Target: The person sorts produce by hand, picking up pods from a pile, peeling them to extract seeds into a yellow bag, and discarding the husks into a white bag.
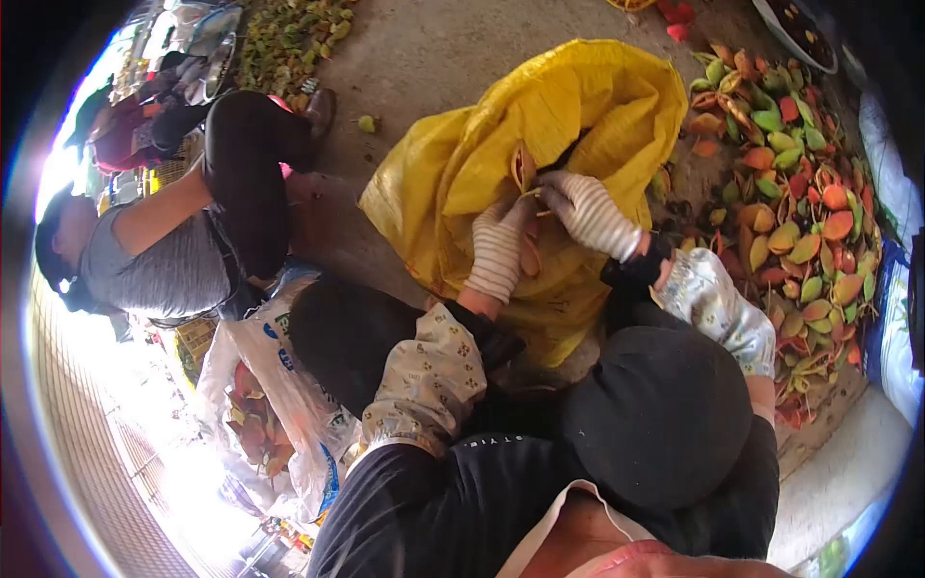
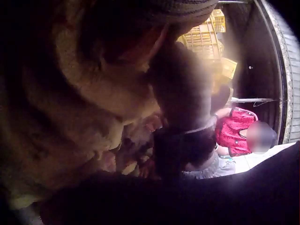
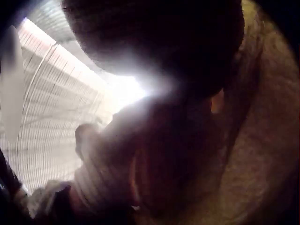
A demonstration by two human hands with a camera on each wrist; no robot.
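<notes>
Both hands wear striped knit gloves and meet over the mouth of a large yellow woven sack [image 1: 453, 164]. My left hand [image 1: 499, 246] grips a split fruit pod [image 1: 523, 166], whose brownish open halves stick up past the fingertips. Another reddish piece of pod [image 1: 530, 256] shows beside the left palm. Coming in from the right, my right hand [image 1: 590, 212] has curled fingers that pinch the pod at its lower end, by the left fingertips. Both wrist views are dark; the left hand [image 2: 180, 79] and right hand [image 3: 154, 42] appear there mostly as shadowed shapes.
A big heap of red, orange and green pods [image 1: 809, 246] covers the floor at right. At left sits another person [image 1: 173, 260], near a plastic bag [image 1: 299, 385] with reddish pods inside. More greenish pods [image 1: 279, 48] lie at the back. Yellow crates [image 2: 201, 40] stand farther off.
</notes>
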